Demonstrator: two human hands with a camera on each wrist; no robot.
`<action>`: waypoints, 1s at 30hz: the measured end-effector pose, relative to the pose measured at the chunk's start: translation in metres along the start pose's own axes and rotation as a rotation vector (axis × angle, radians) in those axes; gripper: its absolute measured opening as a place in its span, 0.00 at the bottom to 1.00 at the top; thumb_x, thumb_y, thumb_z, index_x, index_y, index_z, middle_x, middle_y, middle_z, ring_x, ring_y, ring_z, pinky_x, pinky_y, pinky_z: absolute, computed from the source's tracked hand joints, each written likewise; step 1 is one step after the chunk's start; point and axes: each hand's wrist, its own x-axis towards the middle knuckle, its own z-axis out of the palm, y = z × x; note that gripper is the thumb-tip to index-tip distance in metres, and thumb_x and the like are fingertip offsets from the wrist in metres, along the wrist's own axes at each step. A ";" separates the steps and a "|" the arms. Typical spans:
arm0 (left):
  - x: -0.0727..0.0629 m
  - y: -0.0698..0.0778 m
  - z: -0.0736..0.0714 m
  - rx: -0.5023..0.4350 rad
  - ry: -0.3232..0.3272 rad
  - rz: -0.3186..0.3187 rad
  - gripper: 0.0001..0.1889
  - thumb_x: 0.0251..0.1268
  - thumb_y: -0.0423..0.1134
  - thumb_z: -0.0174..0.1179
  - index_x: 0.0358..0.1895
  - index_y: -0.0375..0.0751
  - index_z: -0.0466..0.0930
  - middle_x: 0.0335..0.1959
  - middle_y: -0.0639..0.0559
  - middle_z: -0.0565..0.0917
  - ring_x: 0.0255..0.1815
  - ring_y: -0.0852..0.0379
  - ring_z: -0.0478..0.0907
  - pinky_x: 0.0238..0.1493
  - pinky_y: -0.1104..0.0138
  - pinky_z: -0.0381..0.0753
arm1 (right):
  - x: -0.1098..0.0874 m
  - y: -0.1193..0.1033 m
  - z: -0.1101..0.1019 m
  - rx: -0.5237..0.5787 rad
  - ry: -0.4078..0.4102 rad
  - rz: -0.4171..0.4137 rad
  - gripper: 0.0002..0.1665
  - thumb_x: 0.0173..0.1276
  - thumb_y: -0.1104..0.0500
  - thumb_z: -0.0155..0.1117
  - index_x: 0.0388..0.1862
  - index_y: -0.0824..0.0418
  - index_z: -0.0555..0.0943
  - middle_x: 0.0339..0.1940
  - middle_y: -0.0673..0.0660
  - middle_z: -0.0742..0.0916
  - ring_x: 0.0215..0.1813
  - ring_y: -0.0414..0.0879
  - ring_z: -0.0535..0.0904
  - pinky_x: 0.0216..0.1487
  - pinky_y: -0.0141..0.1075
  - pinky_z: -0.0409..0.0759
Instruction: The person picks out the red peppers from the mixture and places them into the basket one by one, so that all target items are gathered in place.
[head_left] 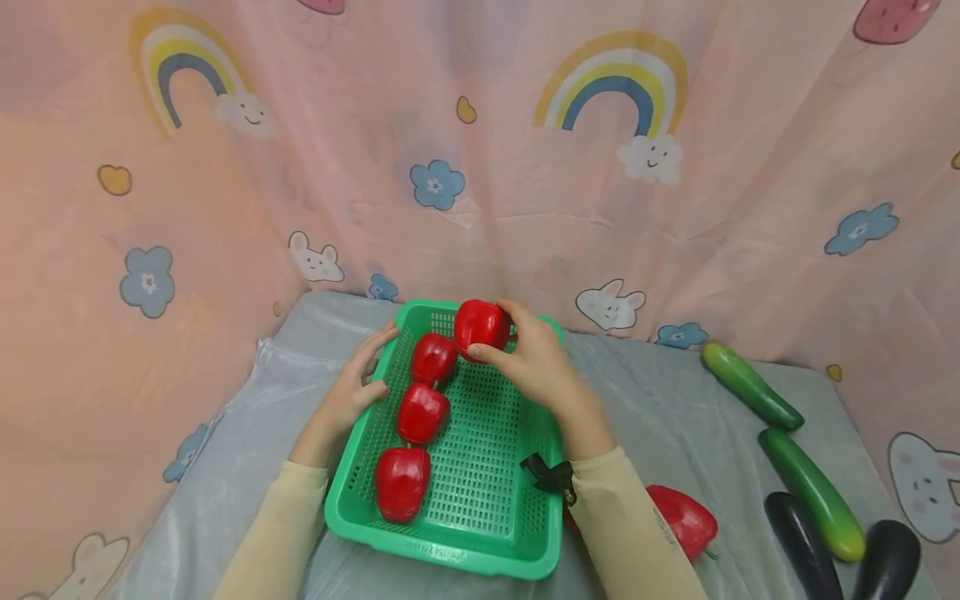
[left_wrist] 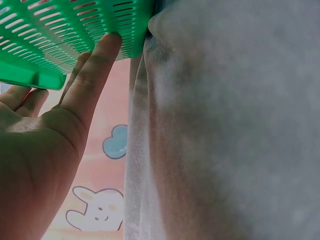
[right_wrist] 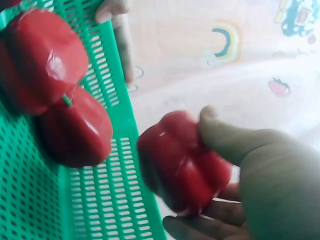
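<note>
A green plastic basket (head_left: 480,483) with slotted walls stands in front of me. Three red bell peppers run in a line along its left side: a far one (head_left: 433,358), a middle one (head_left: 423,414) and a near one (head_left: 402,483). Over the basket's far end, my right hand (head_left: 543,358) holds another red bell pepper (head_left: 480,323) between thumb and fingers. The right wrist view shows this pepper (right_wrist: 182,160) beside the slotted wall. My left hand (head_left: 352,392) rests along the basket's left side, its extended fingers (left_wrist: 92,75) touching the green plastic from outside.
Another red bell pepper (head_left: 684,521) lies right of the basket, partly behind my right sleeve (head_left: 630,525). Farther right are two green cucumbers (head_left: 752,386) and two dark eggplants (head_left: 888,558). A pink patterned curtain (head_left: 510,250) rises behind the grey cloth (head_left: 637,375).
</note>
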 end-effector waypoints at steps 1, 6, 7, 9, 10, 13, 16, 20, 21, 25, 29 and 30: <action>0.000 0.000 0.000 0.002 0.000 0.000 0.45 0.58 0.22 0.50 0.86 0.34 0.61 0.90 0.42 0.52 0.87 0.33 0.53 0.58 0.57 0.73 | 0.000 0.002 0.001 -0.005 -0.005 0.011 0.49 0.70 0.46 0.79 0.81 0.66 0.70 0.71 0.63 0.83 0.66 0.58 0.82 0.64 0.57 0.83; 0.000 0.000 0.001 0.003 -0.003 0.000 0.45 0.58 0.22 0.50 0.86 0.34 0.61 0.90 0.43 0.53 0.87 0.34 0.53 0.58 0.56 0.73 | 0.001 0.012 0.006 -0.011 -0.035 0.054 0.51 0.70 0.44 0.78 0.83 0.66 0.69 0.74 0.63 0.82 0.69 0.59 0.80 0.66 0.57 0.82; 0.000 0.000 0.001 0.004 -0.003 0.003 0.45 0.58 0.22 0.50 0.86 0.34 0.61 0.90 0.42 0.53 0.87 0.34 0.53 0.58 0.57 0.73 | 0.001 0.013 0.007 -0.010 -0.042 0.059 0.51 0.70 0.43 0.78 0.83 0.65 0.69 0.73 0.62 0.82 0.68 0.59 0.80 0.66 0.57 0.82; 0.001 0.000 0.001 0.005 -0.002 0.003 0.45 0.58 0.22 0.50 0.86 0.34 0.61 0.90 0.43 0.53 0.88 0.34 0.53 0.57 0.58 0.74 | 0.002 0.016 0.008 -0.007 -0.057 0.064 0.50 0.70 0.43 0.78 0.82 0.64 0.70 0.72 0.61 0.83 0.67 0.57 0.81 0.65 0.56 0.82; 0.001 0.000 0.001 0.005 -0.001 0.006 0.45 0.58 0.21 0.50 0.86 0.34 0.61 0.90 0.42 0.53 0.87 0.34 0.53 0.57 0.58 0.74 | 0.002 0.018 0.009 -0.006 -0.063 0.064 0.50 0.70 0.43 0.78 0.82 0.63 0.70 0.71 0.60 0.83 0.67 0.57 0.81 0.65 0.56 0.83; 0.001 -0.002 0.001 0.007 0.005 0.015 0.45 0.57 0.21 0.50 0.85 0.33 0.61 0.90 0.41 0.53 0.87 0.33 0.53 0.57 0.60 0.74 | 0.003 0.021 0.012 -0.006 -0.080 0.070 0.49 0.70 0.42 0.79 0.81 0.62 0.71 0.68 0.59 0.85 0.64 0.55 0.82 0.63 0.54 0.84; 0.001 -0.002 0.001 -0.002 0.010 0.028 0.44 0.57 0.21 0.50 0.85 0.31 0.61 0.90 0.38 0.53 0.86 0.31 0.54 0.58 0.62 0.73 | 0.004 0.023 0.014 -0.007 -0.103 0.074 0.49 0.70 0.42 0.78 0.81 0.63 0.71 0.68 0.59 0.85 0.64 0.55 0.82 0.63 0.55 0.84; 0.002 -0.001 0.001 -0.016 0.009 0.026 0.44 0.57 0.21 0.49 0.85 0.31 0.61 0.90 0.39 0.53 0.87 0.31 0.54 0.58 0.64 0.73 | 0.005 0.024 0.015 -0.026 -0.131 0.093 0.50 0.70 0.42 0.78 0.81 0.63 0.70 0.70 0.60 0.83 0.66 0.56 0.81 0.63 0.56 0.83; 0.002 -0.001 0.001 -0.013 0.008 0.023 0.45 0.58 0.21 0.50 0.85 0.32 0.61 0.90 0.39 0.53 0.87 0.32 0.54 0.57 0.64 0.74 | 0.005 0.025 0.016 -0.033 -0.136 0.098 0.50 0.70 0.42 0.78 0.81 0.63 0.70 0.70 0.60 0.83 0.66 0.56 0.81 0.64 0.56 0.83; 0.001 0.000 0.001 -0.004 0.005 0.008 0.45 0.58 0.21 0.50 0.86 0.33 0.61 0.90 0.41 0.53 0.88 0.34 0.52 0.56 0.65 0.74 | 0.006 0.027 0.019 -0.071 -0.170 0.105 0.50 0.71 0.43 0.78 0.82 0.64 0.69 0.72 0.61 0.82 0.68 0.57 0.80 0.65 0.56 0.82; 0.000 0.001 0.000 -0.007 0.001 0.007 0.45 0.58 0.21 0.50 0.86 0.33 0.60 0.90 0.41 0.53 0.87 0.33 0.52 0.54 0.65 0.76 | 0.006 0.028 0.022 -0.087 -0.191 0.093 0.49 0.71 0.44 0.78 0.80 0.66 0.70 0.70 0.62 0.84 0.67 0.57 0.81 0.65 0.55 0.82; 0.001 0.001 0.001 -0.007 0.001 0.009 0.45 0.58 0.21 0.50 0.86 0.33 0.61 0.90 0.41 0.53 0.87 0.32 0.52 0.53 0.65 0.76 | 0.006 0.028 0.022 -0.087 -0.192 0.091 0.48 0.71 0.44 0.78 0.80 0.66 0.70 0.69 0.62 0.84 0.66 0.57 0.82 0.65 0.55 0.82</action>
